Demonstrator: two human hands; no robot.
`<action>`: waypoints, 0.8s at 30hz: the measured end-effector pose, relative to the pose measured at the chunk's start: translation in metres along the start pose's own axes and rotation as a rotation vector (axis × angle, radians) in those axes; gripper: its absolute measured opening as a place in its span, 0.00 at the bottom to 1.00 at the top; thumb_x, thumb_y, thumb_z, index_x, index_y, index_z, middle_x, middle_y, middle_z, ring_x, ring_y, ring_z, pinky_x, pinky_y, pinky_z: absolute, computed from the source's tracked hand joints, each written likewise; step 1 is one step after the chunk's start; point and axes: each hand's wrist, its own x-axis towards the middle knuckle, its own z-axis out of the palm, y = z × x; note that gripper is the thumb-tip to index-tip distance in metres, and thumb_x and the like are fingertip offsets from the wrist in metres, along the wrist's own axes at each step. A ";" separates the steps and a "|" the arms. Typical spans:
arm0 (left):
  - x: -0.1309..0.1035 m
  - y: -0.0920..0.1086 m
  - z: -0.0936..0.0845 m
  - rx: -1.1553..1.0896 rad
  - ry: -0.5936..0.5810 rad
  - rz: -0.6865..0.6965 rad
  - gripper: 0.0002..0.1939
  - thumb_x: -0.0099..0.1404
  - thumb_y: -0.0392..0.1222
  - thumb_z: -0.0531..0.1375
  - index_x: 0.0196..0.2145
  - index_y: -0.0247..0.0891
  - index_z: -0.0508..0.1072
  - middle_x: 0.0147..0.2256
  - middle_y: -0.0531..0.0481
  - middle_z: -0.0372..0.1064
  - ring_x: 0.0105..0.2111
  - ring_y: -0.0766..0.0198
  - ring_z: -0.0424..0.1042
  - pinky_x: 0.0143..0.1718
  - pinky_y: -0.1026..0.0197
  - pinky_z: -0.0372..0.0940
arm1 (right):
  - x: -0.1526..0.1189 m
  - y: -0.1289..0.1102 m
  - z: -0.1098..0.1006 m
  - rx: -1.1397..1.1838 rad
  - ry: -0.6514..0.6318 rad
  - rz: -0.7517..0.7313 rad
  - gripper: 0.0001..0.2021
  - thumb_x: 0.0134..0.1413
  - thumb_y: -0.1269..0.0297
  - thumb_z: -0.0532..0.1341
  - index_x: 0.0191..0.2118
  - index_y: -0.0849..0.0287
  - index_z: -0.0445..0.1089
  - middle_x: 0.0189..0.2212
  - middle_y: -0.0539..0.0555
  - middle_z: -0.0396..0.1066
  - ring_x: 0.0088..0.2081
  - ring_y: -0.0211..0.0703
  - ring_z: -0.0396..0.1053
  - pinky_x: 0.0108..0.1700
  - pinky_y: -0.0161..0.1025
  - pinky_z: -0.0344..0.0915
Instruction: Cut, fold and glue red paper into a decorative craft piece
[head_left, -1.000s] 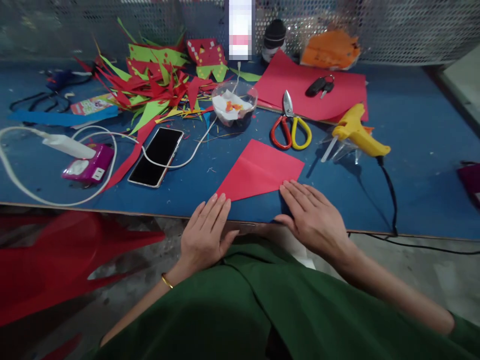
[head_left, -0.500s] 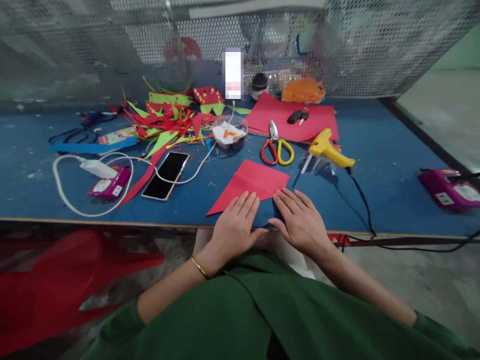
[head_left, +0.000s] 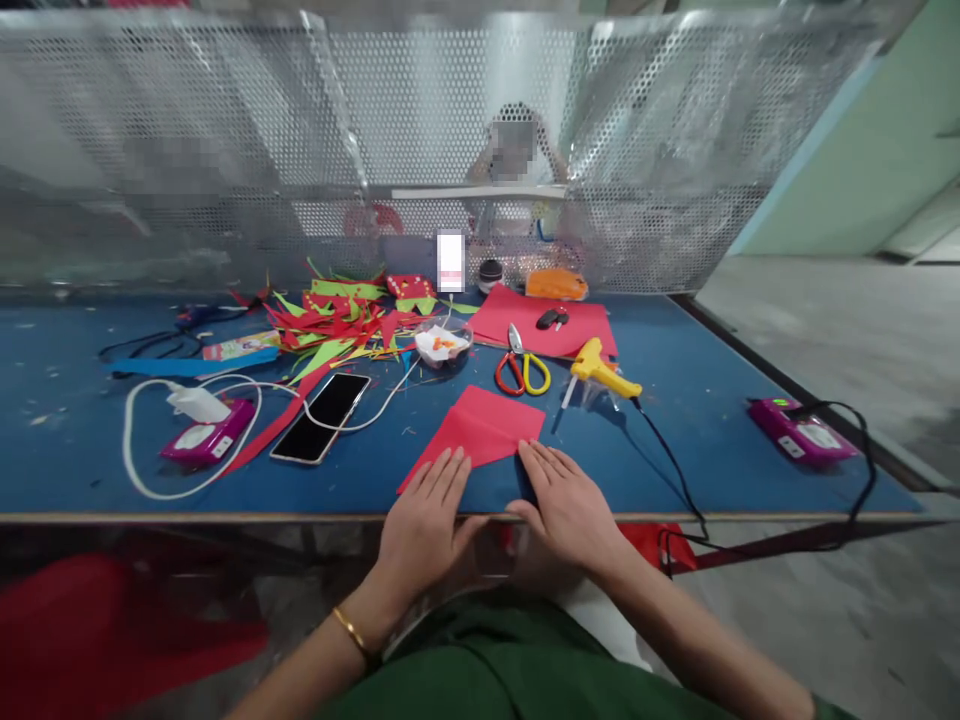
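A folded piece of red paper (head_left: 480,425) lies flat on the blue table, a crease running across it. My left hand (head_left: 424,520) rests with its fingers stretched out over the paper's lower left edge. At the lower right corner, the fingertips of my right hand (head_left: 566,500) touch the paper, its fingers also flat. Both thumbs point inward near the table's front edge. Beyond the paper lie scissors (head_left: 523,372) with one red and one yellow handle. To their right is a yellow glue gun (head_left: 604,370) with a white glue stick showing.
Left of the paper lies a phone (head_left: 321,418), crossed by a white cable beside a purple socket block (head_left: 210,435). Behind are cut paper strips (head_left: 330,325), a clear bowl (head_left: 442,345) and red sheets (head_left: 517,325) with keys. Another socket block (head_left: 802,432) sits far right.
My view has tilted up, so the table sits lower and more of the mesh panel shows. The left hand has shifted slightly left along the paper's edge; both hands stay flat.
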 end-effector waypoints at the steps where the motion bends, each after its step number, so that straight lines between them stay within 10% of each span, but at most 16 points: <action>1: -0.006 -0.004 -0.002 0.022 0.015 -0.004 0.32 0.74 0.54 0.52 0.62 0.23 0.66 0.62 0.33 0.67 0.61 0.47 0.68 0.59 0.47 0.62 | -0.003 0.003 0.000 -0.015 0.007 -0.003 0.35 0.70 0.48 0.49 0.63 0.81 0.62 0.59 0.74 0.69 0.61 0.60 0.68 0.60 0.55 0.64; 17: 0.017 0.023 0.004 -0.083 -0.074 -0.091 0.33 0.71 0.58 0.54 0.63 0.31 0.68 0.63 0.35 0.66 0.63 0.42 0.65 0.61 0.42 0.61 | -0.002 -0.012 0.002 0.033 0.093 0.145 0.34 0.70 0.49 0.50 0.65 0.77 0.60 0.62 0.71 0.67 0.65 0.62 0.61 0.65 0.57 0.57; 24: 0.012 0.018 0.009 -0.117 -0.081 -0.085 0.30 0.68 0.44 0.56 0.65 0.29 0.65 0.64 0.37 0.63 0.65 0.44 0.62 0.63 0.43 0.60 | 0.021 -0.038 0.007 0.126 -0.001 0.071 0.33 0.70 0.50 0.50 0.64 0.78 0.62 0.61 0.73 0.67 0.63 0.58 0.65 0.63 0.54 0.61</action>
